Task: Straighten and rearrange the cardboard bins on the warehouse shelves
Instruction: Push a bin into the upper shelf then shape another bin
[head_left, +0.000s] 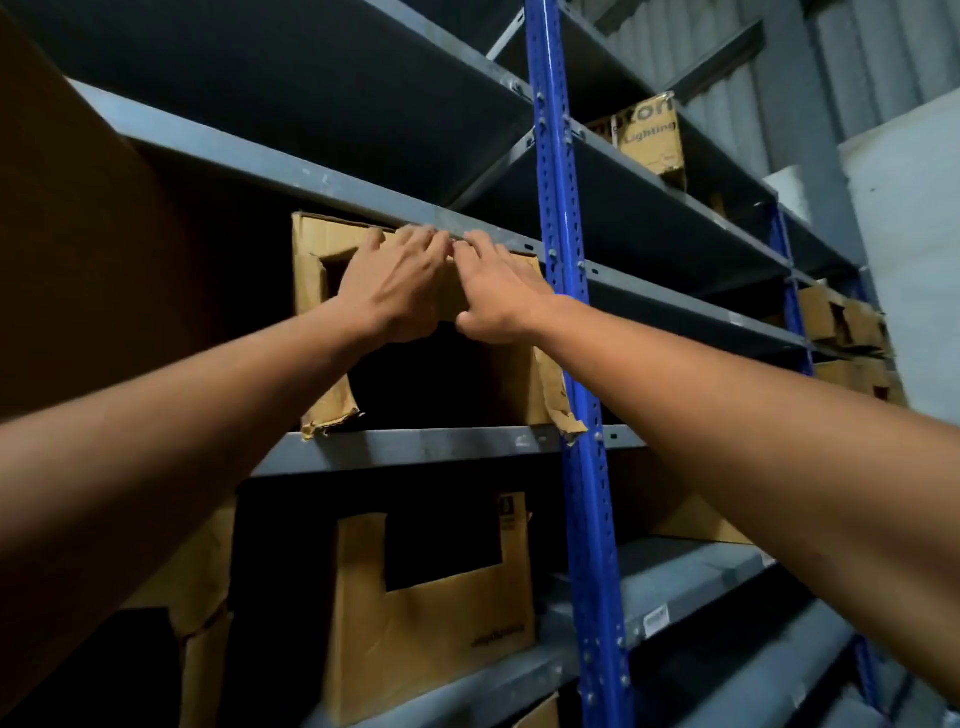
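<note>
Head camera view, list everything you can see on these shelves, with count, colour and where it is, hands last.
Held bin: one, brown cardboard with a cut-out front and torn lower corners, middle shelf left of the blue post.
Lower bin: one, brown cardboard with a cut-out front, shelf below.
Left bin: one, brown, creased, lower left, partly hidden by the arm.
Lighting box: one, brown with printed lettering, upper shelf right of the post.
Far bins: several, brown, worn, right end; count unclear.
Post: one, blue, perforated, centre.
Shelves: several, grey metal.
Left hand: on the held bin's top front edge.
Right hand: beside it on the same edge.
</note>
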